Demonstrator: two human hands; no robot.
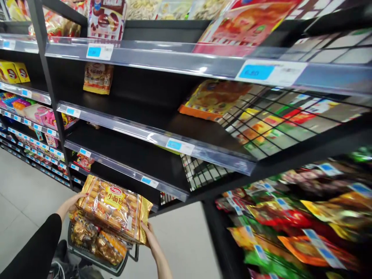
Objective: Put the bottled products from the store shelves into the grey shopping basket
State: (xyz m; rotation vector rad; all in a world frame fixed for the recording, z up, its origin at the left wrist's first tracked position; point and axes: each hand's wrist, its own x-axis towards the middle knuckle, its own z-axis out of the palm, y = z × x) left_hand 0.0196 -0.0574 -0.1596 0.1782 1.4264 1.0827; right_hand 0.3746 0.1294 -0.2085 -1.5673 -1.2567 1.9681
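A large clear and gold bag of small bread rolls [112, 203], with a red and yellow label, is held flat between my hands. My left hand [71, 204] grips its left end, and the thumb lies on top. At the bag's lower right corner, my right hand [149, 234] holds the gold edge; its other fingers are hidden underneath. Below the bag stands a dark shopping basket [95, 261]. Inside it lie gold-wrapped packages [109, 248], partly covered by the bag in my hands.
Black shelves with clear price rails [128, 124] rise in front. A brown bread package [98, 78] and an orange-edged package [215, 99] stand on the middle shelf. Wire mesh [279, 120] closes the right side. Several snack bags [279, 213] fill a rack at lower right. Tiled floor [186, 244] lies below.
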